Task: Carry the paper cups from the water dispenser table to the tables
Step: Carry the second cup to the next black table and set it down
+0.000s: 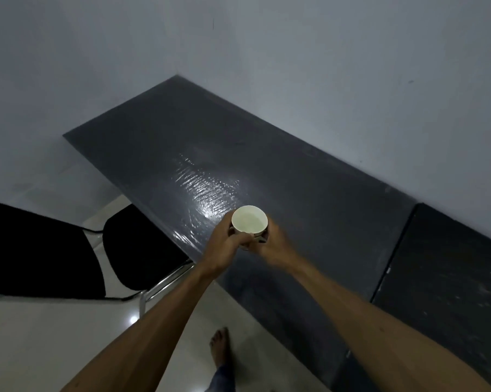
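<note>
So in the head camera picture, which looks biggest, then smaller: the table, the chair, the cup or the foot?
1. Table
2. Chair
3. Foot and cup: these look alike, so I won't rank them. The foot lies farther from the camera.

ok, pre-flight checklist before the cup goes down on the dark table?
1. Grip: left hand and right hand both wrap the paper cup: ok.
2. Cup upright, rim level: ok.
3. Cup over the dark table, inside its near edge: ok.
4. Landing spot free of objects: ok.
5. Cup base already touching the tabletop: cannot tell.
6. Black chair clear of the arms: ok.
</note>
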